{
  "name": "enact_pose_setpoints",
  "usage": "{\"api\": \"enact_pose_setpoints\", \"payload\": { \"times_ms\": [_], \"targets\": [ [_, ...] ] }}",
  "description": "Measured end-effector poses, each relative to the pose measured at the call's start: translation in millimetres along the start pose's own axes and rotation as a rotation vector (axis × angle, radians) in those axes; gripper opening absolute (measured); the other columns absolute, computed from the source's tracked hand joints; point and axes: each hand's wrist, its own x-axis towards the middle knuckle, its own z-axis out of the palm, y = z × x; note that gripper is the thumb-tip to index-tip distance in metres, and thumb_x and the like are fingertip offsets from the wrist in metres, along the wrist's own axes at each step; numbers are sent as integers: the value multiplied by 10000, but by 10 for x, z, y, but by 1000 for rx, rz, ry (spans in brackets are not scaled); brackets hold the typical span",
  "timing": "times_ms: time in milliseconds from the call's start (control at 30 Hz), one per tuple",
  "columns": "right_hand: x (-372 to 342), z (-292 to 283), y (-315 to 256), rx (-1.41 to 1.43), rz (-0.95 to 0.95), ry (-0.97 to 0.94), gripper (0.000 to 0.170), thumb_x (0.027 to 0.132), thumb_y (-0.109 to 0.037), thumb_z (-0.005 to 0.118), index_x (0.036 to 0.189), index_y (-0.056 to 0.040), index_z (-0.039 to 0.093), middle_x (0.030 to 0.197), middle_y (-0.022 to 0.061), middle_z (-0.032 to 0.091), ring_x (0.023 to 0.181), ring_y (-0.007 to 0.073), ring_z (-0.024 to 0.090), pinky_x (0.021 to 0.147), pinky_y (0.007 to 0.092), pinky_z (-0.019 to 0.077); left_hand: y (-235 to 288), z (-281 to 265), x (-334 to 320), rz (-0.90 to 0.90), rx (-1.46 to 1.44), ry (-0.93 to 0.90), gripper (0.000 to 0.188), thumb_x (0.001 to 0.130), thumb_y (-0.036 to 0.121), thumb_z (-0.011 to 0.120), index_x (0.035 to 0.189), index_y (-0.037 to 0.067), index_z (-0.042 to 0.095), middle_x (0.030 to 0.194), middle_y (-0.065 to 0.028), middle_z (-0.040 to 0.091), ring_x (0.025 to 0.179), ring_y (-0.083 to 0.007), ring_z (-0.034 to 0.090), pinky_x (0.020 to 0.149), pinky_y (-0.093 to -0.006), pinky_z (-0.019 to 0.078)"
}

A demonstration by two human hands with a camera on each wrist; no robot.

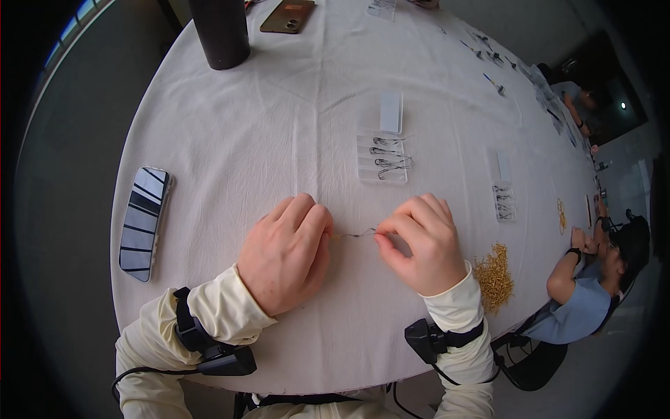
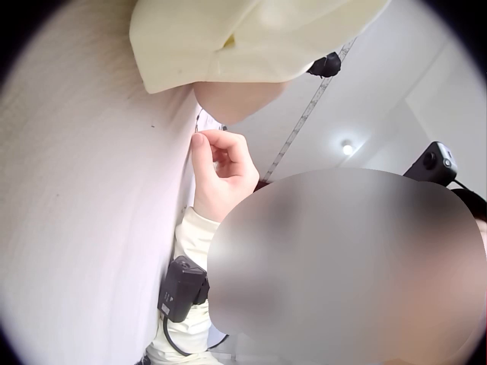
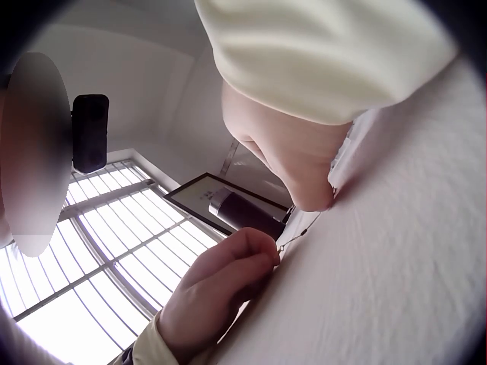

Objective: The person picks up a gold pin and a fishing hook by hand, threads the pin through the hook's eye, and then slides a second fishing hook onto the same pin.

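My left hand and right hand are close together over the white cloth, with a short thin strand stretched between their fingertips. It looks like dark wire or line with a small dark piece midway. The right thumb and forefinger pinch one end, as the left wrist view also shows. Curled fingers of the left hand grip the other end, which they hide. In the right wrist view the strand runs just above the cloth. Beyond the hands lies an open clear case holding several dark hooks.
A heap of small gold pieces lies right of my right hand. Behind it is another small clear case. A phone lies at the left edge, a second phone and a dark tumbler further back. Another person sits at right.
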Motion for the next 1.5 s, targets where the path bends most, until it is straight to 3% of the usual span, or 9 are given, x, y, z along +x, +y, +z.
{"api": "enact_pose_setpoints", "payload": {
  "times_ms": [233,567,800,1000,1167,1300,1367,1500],
  "targets": [
    [22,7,-58,73,5,-33,197,713,-75,812,864,-92,686,826,5,548,818,198,544,739,349,394,3,0,9,20,22,1,146,809,-28,656,912,24,567,857,-117,544,759,-317,563,663,-408,475],
    [70,147,-107,-42,-74,20,175,730,-56,794,821,-94,650,820,8,542,816,204,545,722,343,397,-9,14,-15,42,109,-1,154,838,15,682,942,37,571,889,-105,540,796,-294,589,667,-385,496],
    [96,128,-134,-32,-78,74,232,677,-25,786,804,-96,606,820,23,528,788,216,534,715,352,390,-17,3,-20,61,98,2,182,859,11,670,1009,33,569,895,-108,542,798,-295,592,663,-384,497],
    [95,112,-145,-42,-85,82,237,669,-25,788,804,-97,606,820,23,521,782,218,529,705,357,383,-46,0,-7,54,10,15,148,859,-2,676,998,33,638,890,-112,578,759,-305,610,658,-379,511],
    [100,124,-176,-48,-83,79,231,673,-29,789,799,-97,608,811,21,524,777,214,533,699,354,383,-3,-53,29,-114,-223,25,103,841,-58,650,918,12,648,847,-117,608,674,-271,637,611,-344,512],
    [126,197,-239,44,-103,107,223,676,-37,792,793,-101,614,793,13,534,766,202,542,701,349,387,25,-47,22,-183,-322,32,96,833,-20,657,907,39,639,837,-130,596,663,-299,614,594,-374,496],
    [120,194,-239,67,-98,116,218,676,-38,793,789,-102,617,786,9,538,761,199,545,702,347,390,33,-41,12,-144,-316,23,102,857,-52,645,940,8,653,863,-110,606,685,-238,646,611,-322,501],
    [109,62,-222,116,-71,86,183,709,-38,789,839,-86,669,807,6,572,770,198,556,705,345,406,38,-24,6,-135,-360,18,100,866,-51,640,942,12,654,886,-103,599,693,-221,638,614,-314,499]
  ]
}}
